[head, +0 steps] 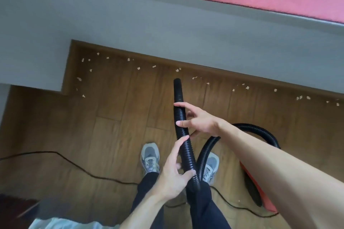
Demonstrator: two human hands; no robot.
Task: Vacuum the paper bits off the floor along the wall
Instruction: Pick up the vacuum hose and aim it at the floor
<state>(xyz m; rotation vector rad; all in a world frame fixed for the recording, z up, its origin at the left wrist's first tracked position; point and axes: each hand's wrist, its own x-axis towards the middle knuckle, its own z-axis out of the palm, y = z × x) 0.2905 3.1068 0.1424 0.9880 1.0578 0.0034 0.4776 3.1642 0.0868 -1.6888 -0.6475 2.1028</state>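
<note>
we hold one hose [183,135] in both grips, left hand [173,176] and right hand [199,120] clenched on it; some thirty paper bits [176,70] beyond.

Your one head camera looks steeply down and forward at the wall [167,29], close above the floor [115,108] at its foot.

A person seen from above: bare forearms, dark trousers, grey trainers.

Both forearms are uncovered up to the bottom edge of the picture, and the left hand [172,176] and right hand [200,120] wear no gloves, rings or watch. The long dark navy trousers [202,208] reach the ankles. The grey mesh lace-up trainers [150,158] have paler panels and light laces. A pale blue-white garment hem [61,224] shows at the bottom left.
</note>
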